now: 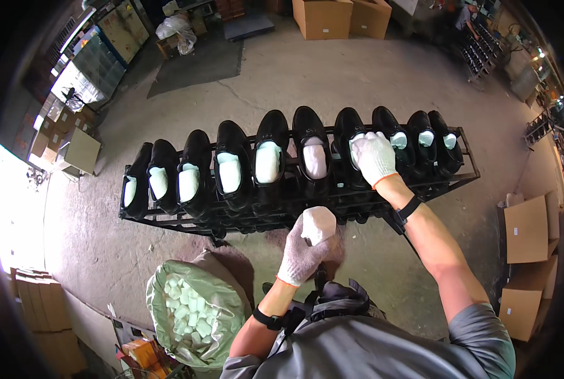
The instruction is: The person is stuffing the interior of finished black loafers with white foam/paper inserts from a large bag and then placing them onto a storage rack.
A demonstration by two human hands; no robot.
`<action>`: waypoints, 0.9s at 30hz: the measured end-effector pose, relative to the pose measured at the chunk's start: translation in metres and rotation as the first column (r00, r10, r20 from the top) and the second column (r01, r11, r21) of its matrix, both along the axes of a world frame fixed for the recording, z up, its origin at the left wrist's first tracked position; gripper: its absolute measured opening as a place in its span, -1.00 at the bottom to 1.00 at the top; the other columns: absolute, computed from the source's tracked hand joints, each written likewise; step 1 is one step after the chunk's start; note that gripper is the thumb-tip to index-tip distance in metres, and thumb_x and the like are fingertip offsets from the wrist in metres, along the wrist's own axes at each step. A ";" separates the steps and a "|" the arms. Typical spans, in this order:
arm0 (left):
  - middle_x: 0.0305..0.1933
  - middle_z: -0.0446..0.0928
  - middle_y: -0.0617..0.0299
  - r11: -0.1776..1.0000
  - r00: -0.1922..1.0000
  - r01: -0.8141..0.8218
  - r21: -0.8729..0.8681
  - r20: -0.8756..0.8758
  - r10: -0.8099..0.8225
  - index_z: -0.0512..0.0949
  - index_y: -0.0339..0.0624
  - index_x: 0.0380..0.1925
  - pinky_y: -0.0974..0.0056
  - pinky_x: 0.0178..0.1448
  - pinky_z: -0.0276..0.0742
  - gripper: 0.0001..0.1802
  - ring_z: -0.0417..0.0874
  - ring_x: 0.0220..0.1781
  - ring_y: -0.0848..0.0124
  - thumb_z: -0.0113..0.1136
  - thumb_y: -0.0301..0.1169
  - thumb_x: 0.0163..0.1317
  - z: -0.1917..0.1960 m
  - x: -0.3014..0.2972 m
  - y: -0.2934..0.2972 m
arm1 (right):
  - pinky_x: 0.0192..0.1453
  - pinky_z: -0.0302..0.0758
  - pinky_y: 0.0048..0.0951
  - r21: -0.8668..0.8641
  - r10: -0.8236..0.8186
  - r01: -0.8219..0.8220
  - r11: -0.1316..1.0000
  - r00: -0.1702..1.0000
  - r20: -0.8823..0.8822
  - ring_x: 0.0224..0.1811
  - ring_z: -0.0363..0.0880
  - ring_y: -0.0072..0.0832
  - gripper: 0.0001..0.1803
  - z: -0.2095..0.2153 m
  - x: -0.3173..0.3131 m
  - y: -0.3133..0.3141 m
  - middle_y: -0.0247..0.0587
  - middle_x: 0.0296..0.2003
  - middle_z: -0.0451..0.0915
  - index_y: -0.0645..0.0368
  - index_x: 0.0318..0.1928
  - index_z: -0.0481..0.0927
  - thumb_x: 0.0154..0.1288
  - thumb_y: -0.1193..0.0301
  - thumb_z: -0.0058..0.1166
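My L hand [299, 258], gloved, is curled firmly round one white block [320, 223], held up just nearside of the rack [470, 152]. My R hand [375, 156], also gloved, has its fingers bent at the mouth of the 7th black shoe [349, 122] from L; fingertips hidden, so can't tell whether it grips anything. Near L: open pale-green sack [231, 297] w/ many pale blocks [195, 312] inside. Ahead, on rack's top tier: row of 10 black shoes incl. that one, toes away from me; pale inserts [230, 172] visible in the other 9. R side: open cartons [527, 234]. Far: dark mat [196, 69], 2 large cartons [321, 19] top ctr., a person [465, 19] far R.
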State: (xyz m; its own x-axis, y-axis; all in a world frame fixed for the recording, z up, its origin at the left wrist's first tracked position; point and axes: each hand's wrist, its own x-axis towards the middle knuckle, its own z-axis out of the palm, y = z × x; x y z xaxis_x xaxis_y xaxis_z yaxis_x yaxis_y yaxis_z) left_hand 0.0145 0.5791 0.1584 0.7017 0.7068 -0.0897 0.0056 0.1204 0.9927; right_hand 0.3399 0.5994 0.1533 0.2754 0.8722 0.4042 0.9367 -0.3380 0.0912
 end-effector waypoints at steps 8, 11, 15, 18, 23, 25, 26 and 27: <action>0.05 0.64 0.20 0.939 0.993 0.012 -0.342 0.116 0.029 0.42 -0.16 0.41 0.21 -0.03 0.78 -0.26 0.78 -0.07 0.33 0.57 -0.41 0.27 -0.004 0.029 -0.027 | 0.15 0.66 0.04 -0.020 0.127 -0.136 0.990 0.960 -0.251 0.07 0.75 -0.01 -0.64 0.066 -0.017 -0.052 -0.02 -0.11 0.81 0.21 0.08 0.76 0.41 0.26 0.28; 0.14 0.59 0.18 0.879 0.978 0.155 -0.451 0.193 -0.073 0.33 -0.13 0.47 0.16 0.13 0.74 -0.16 0.72 0.08 0.32 0.59 -0.38 0.26 0.015 0.060 -0.030 | 0.56 0.54 -0.07 0.391 0.493 -0.309 0.867 0.421 -0.761 0.47 0.65 -0.05 -0.25 0.090 -0.040 -0.116 0.15 0.44 0.64 0.23 0.55 0.52 0.49 0.13 0.38; 0.27 0.54 0.05 0.905 0.947 0.295 -0.306 0.218 -0.235 -0.13 -0.10 0.76 0.13 0.22 0.77 0.18 0.69 0.22 0.26 0.50 -0.50 0.33 0.024 0.116 -0.044 | 0.65 0.45 -0.19 0.345 0.387 -0.269 0.899 0.124 -0.914 0.54 0.57 -0.22 -0.22 0.076 -0.036 -0.174 0.01 0.52 0.56 0.21 0.61 0.45 0.46 0.31 0.36; 0.35 0.54 -0.14 0.820 0.903 0.410 -0.401 0.305 -0.303 -0.34 -0.06 0.78 0.05 0.19 0.79 0.19 0.71 0.21 0.18 0.42 -0.43 0.55 0.031 0.148 -0.051 | 0.53 0.55 -0.19 0.535 0.401 0.101 0.839 0.549 -0.733 0.38 0.67 -0.17 -0.38 0.083 0.008 -0.171 -0.02 0.35 0.65 0.25 0.40 0.57 0.35 0.42 0.39; 0.42 0.50 -0.03 0.744 0.825 0.565 -0.356 0.259 -0.503 0.03 -0.15 0.75 0.06 0.31 0.74 -0.09 0.62 0.38 0.22 0.33 -0.46 0.57 0.017 0.159 -0.056 | 0.34 0.64 -0.05 0.691 0.162 0.069 0.719 0.951 -0.263 0.25 0.66 -0.03 -0.47 0.077 0.094 -0.106 -0.05 0.12 0.67 0.14 0.21 0.65 0.20 0.52 0.45; 0.42 0.50 0.03 0.736 0.838 0.543 -0.403 0.199 -0.509 0.17 -0.18 0.70 0.11 0.35 0.72 -0.17 0.57 0.40 0.27 0.33 -0.48 0.55 0.022 0.150 -0.059 | 0.31 0.61 0.01 0.536 0.093 0.035 0.843 0.973 -0.211 0.19 0.60 0.00 -0.63 0.054 0.097 -0.088 -0.08 0.02 0.65 0.04 0.00 0.71 0.14 0.48 0.41; 0.42 0.50 0.03 0.774 0.836 0.547 -0.320 0.163 -0.524 0.20 -0.18 0.69 0.13 0.36 0.71 -0.18 0.57 0.40 0.29 0.35 -0.48 0.53 0.015 0.142 -0.060 | 0.29 0.62 0.00 0.470 0.074 0.018 0.883 0.982 -0.176 0.18 0.61 -0.03 -0.68 0.046 0.095 -0.088 -0.12 -0.01 0.65 0.02 -0.06 0.73 0.13 0.44 0.40; 0.42 0.50 0.04 0.803 0.835 0.549 -0.232 0.124 -0.536 0.23 -0.18 0.68 0.15 0.36 0.70 -0.19 0.56 0.41 0.31 0.37 -0.48 0.52 0.011 0.136 -0.058 | 0.28 0.63 -0.02 0.401 0.057 0.003 0.916 0.989 -0.138 0.16 0.62 -0.05 -0.73 0.039 0.093 -0.090 -0.16 -0.05 0.66 0.00 -0.11 0.74 0.12 0.41 0.39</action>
State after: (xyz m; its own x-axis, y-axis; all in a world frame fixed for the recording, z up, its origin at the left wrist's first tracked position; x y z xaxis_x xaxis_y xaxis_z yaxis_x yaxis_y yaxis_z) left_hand 0.1502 0.5208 0.1692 0.9721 0.1682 -0.1636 0.0954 0.3537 0.9305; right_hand 0.4334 0.5091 0.1926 0.3357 0.6543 0.6776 0.9387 -0.2927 -0.1824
